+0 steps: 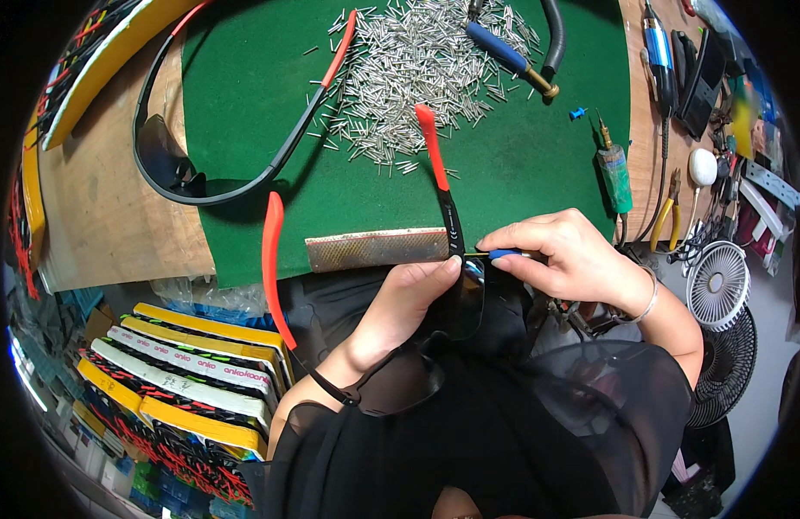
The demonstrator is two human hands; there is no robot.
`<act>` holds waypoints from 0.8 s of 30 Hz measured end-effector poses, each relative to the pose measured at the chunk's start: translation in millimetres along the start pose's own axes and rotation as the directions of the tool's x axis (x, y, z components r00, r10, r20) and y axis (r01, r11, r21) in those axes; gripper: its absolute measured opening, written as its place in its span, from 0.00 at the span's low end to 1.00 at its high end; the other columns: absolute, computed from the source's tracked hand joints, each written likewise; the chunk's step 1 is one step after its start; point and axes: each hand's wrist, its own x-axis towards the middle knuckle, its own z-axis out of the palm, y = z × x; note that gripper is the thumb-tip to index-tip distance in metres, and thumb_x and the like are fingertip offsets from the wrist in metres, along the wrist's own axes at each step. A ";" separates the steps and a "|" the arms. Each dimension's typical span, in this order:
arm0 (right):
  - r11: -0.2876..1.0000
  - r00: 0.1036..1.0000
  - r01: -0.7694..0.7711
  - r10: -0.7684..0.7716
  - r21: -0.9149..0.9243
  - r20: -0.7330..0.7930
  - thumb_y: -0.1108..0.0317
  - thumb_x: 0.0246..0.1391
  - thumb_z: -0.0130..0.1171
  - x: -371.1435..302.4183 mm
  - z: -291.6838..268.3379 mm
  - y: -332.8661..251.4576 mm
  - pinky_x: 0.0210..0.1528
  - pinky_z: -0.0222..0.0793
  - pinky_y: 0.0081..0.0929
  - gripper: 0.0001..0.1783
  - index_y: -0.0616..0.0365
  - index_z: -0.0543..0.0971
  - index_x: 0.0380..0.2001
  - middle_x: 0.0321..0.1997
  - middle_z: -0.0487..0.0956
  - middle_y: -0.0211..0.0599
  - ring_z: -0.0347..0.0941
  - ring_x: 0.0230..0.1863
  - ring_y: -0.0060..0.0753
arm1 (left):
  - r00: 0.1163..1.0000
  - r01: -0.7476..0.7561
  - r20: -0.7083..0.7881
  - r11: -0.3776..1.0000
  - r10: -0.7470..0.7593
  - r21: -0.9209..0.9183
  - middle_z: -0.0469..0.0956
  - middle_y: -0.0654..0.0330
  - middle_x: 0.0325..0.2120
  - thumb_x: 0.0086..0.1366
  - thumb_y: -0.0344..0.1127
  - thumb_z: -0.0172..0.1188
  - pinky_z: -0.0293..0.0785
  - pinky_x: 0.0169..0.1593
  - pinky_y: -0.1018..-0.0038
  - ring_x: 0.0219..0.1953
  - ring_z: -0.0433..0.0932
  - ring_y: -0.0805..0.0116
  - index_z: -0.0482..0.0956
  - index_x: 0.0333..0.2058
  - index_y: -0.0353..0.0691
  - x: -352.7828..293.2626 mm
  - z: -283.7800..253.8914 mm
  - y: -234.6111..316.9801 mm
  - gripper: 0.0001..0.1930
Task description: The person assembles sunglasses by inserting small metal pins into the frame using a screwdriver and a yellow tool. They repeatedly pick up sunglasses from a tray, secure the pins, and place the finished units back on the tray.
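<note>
Near the front edge of the green mat [236, 246], my left hand [404, 298] is closed on black sunglasses [404, 381], its thumb at one temple's hinge end. That temple, with its red tip, points away from me over the mat. The other red-tipped temple rises on the left. My right hand [564, 255] pinches a small blue-handled tool [504, 253]. Its thin brass-coloured shaft points left and meets the frame by the hinge; the exact contact is too small to make out. A worn metal plate with a cross-hatched face [374, 250] lies beside my left hand.
Behind my hands lies a heap of small metal pins [409, 78], with a blue-handled tool [499, 48] over it. Other sunglasses [218, 197] rest at the left. On the right are a green bottle [614, 177], yellow pliers [666, 221] and fans [718, 285]. Stacked cartons [192, 363] stand lower left.
</note>
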 end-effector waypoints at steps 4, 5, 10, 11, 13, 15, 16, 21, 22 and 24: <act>1.000 1.000 0.004 -0.004 -0.006 -0.011 0.66 0.48 0.56 -1.3 1.6 0.8 0.29 0.69 0.32 0.10 0.55 0.77 0.35 0.27 0.77 0.42 0.74 0.27 0.44 | 0.999 0.037 0.033 0.999 -0.037 -0.013 0.75 0.65 0.35 0.67 0.39 0.46 0.66 0.45 0.83 0.38 0.71 0.81 0.75 0.42 0.31 -1.3 0.3 3.3 0.16; 1.000 1.000 0.012 -0.013 -0.005 -0.026 0.67 0.48 0.56 -1.5 2.9 0.4 0.28 0.69 0.32 0.10 0.55 0.77 0.35 0.26 0.77 0.42 0.74 0.27 0.44 | 0.998 0.036 0.047 0.999 -0.035 -0.023 0.75 0.65 0.35 0.67 0.39 0.46 0.66 0.45 0.83 0.38 0.71 0.81 0.75 0.42 0.31 -1.3 0.0 2.7 0.16; 0.849 0.986 0.092 -0.150 -0.520 -0.071 0.69 0.41 0.55 -0.3 5.9 -29.0 0.20 0.66 0.26 0.05 0.55 0.71 0.25 0.20 0.67 0.33 0.70 0.19 0.33 | 0.992 0.097 0.091 0.985 -0.085 -0.141 0.75 0.63 0.35 0.66 0.38 0.46 0.67 0.44 0.82 0.38 0.71 0.80 0.74 0.42 0.31 -3.7 3.1 7.5 0.16; 0.779 0.981 0.104 -0.182 -0.618 -0.064 0.69 0.40 0.54 -0.1 7.3 -32.6 0.18 0.66 0.25 0.05 0.54 0.70 0.23 0.19 0.64 0.31 0.69 0.18 0.30 | 0.995 0.088 0.064 0.982 -0.078 -0.166 0.76 0.62 0.35 0.66 0.38 0.47 0.67 0.43 0.82 0.37 0.72 0.79 0.73 0.41 0.30 -3.1 5.7 5.4 0.15; 0.634 0.942 0.238 -0.336 -0.736 0.015 0.69 0.38 0.52 2.7 5.8 -28.6 0.13 0.62 0.20 0.05 0.52 0.67 0.20 0.17 0.60 0.28 0.64 0.15 0.22 | 0.998 0.057 0.043 0.987 -0.051 -0.149 0.75 0.62 0.36 0.66 0.37 0.47 0.67 0.44 0.81 0.38 0.72 0.79 0.73 0.42 0.30 -2.8 6.5 6.6 0.15; 0.571 0.915 0.320 -0.394 -0.756 0.090 0.69 0.38 0.52 0.2 4.2 -22.5 0.10 0.59 0.19 0.05 0.52 0.67 0.20 0.17 0.58 0.28 0.61 0.13 0.21 | 0.998 0.033 0.053 0.997 -0.029 -0.072 0.75 0.64 0.37 0.66 0.37 0.46 0.66 0.46 0.81 0.40 0.70 0.80 0.72 0.44 0.30 -3.0 4.9 8.9 0.16; 0.543 0.897 0.353 -0.429 -0.762 0.110 0.68 0.37 0.52 -0.9 5.3 -20.9 0.09 0.57 0.18 0.05 0.54 0.66 0.19 0.16 0.57 0.27 0.58 0.13 0.20 | 0.998 0.032 0.060 0.995 -0.026 -0.097 0.74 0.64 0.38 0.66 0.37 0.46 0.65 0.47 0.81 0.41 0.70 0.80 0.73 0.44 0.31 -1.0 3.8 6.4 0.16; 0.517 0.903 0.395 -0.372 -0.759 0.216 0.68 0.32 0.54 -1.5 -2.1 -23.7 0.14 0.59 0.17 0.15 0.61 0.74 0.30 0.20 0.63 0.27 0.61 0.16 0.20 | 0.996 0.028 0.079 0.999 -0.029 0.016 0.75 0.64 0.39 0.66 0.36 0.46 0.65 0.48 0.81 0.41 0.70 0.80 0.73 0.44 0.31 2.7 -4.5 5.6 0.15; 0.538 0.905 0.397 -0.366 -0.744 0.218 0.69 0.32 0.55 -1.0 -2.3 -23.6 0.14 0.59 0.18 0.16 0.61 0.74 0.30 0.20 0.63 0.27 0.62 0.16 0.20 | 0.997 0.027 0.074 0.998 -0.032 0.064 0.75 0.64 0.39 0.66 0.36 0.46 0.65 0.48 0.81 0.42 0.70 0.80 0.73 0.44 0.32 3.4 -6.0 5.5 0.15; 0.658 0.921 0.357 -0.367 -0.663 0.132 0.70 0.31 0.54 1.0 0.7 -21.4 0.12 0.61 0.22 0.11 0.60 0.70 0.24 0.17 0.62 0.31 0.63 0.14 0.25 | 0.995 0.074 0.054 0.992 -0.080 0.097 0.75 0.63 0.39 0.66 0.36 0.46 0.65 0.48 0.81 0.42 0.70 0.79 0.73 0.44 0.31 3.0 -4.3 10.4 0.15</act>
